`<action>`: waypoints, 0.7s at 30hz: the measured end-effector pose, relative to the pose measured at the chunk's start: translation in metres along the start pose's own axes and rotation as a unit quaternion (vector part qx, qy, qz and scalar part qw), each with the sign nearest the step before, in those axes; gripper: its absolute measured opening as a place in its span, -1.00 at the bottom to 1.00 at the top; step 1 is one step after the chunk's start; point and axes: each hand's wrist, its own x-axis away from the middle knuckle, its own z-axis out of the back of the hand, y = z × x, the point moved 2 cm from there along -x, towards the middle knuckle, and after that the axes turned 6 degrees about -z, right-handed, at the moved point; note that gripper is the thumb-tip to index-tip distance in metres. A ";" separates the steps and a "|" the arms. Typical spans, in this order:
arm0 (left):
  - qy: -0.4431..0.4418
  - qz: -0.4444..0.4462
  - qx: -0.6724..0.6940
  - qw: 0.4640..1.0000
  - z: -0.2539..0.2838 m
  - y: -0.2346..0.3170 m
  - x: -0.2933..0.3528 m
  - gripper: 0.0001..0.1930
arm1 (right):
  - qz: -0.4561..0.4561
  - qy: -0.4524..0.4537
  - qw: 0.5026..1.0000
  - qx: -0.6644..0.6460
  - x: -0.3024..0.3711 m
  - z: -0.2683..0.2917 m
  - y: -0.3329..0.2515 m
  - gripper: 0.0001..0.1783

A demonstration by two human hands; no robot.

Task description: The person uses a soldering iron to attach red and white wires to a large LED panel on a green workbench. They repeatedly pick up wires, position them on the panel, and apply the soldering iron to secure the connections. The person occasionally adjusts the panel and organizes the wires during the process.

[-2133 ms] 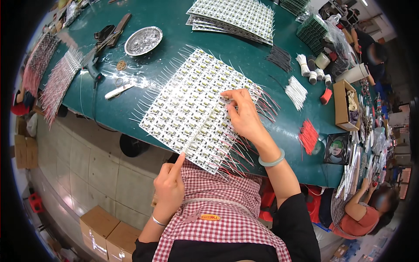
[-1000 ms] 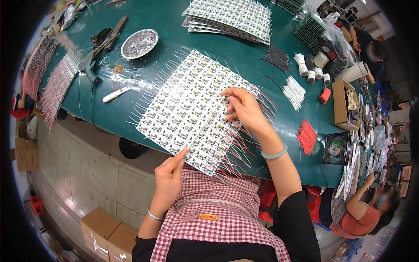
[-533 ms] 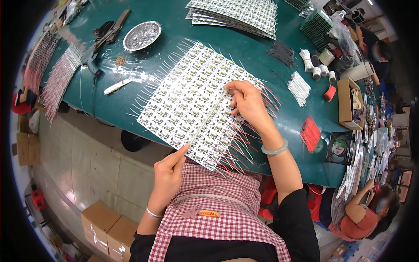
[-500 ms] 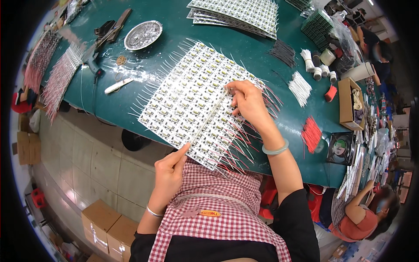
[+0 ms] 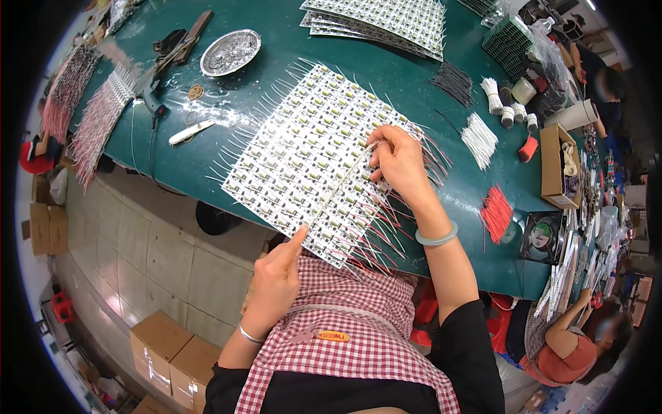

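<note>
A white circuit board panel (image 5: 289,159) lies slantwise on the green table in front of me. Rows of small yellow-green parts cover it; white wires stick out along its far left edge, red and white ones along its right. A thin pale cord (image 5: 338,183) runs across its face between my hands. My right hand (image 5: 398,157) pinches the cord over the panel's right half. At the near edge my left hand (image 5: 277,272) presses its stretched index fingertip on the panel by the cord's lower end. Its other fingers are curled, and what they hold is hidden.
Stacked panels (image 5: 379,24) lie at the back. A metal dish (image 5: 231,52), a white-handled cutter (image 5: 191,132) and a glue gun (image 5: 152,100) are at left. Black (image 5: 452,84), white (image 5: 477,141) and red wire bundles (image 5: 496,212) lie right, near a cardboard box (image 5: 560,165). Co-workers sit beyond.
My right hand has shifted slightly right along with the cord. The left hand has turned, its index finger now pointing up onto the panel. The whole view has shifted a little.
</note>
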 end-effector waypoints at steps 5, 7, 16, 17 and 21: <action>-0.046 -0.002 -0.047 0.998 -0.001 0.003 0.001 -0.56 | -0.012 -0.002 0.999 -0.042 -0.001 0.001 0.002 -0.80; -0.044 -0.028 -0.079 0.995 -0.002 0.004 0.001 -0.54 | -0.035 -0.006 0.996 -0.078 -0.001 0.001 0.001 -0.81; -0.032 -0.075 -0.117 0.990 -0.004 0.009 -0.001 -0.50 | 0.037 0.044 0.994 0.091 -0.002 0.002 0.004 -0.76; -0.029 -0.079 -0.120 0.989 -0.005 0.009 0.000 -0.50 | 0.069 0.056 0.989 0.114 -0.002 0.001 0.007 -0.77; -0.051 -0.101 -0.164 0.980 -0.005 0.012 0.000 -0.46 | 0.095 0.063 0.982 0.150 0.000 0.000 0.009 -0.77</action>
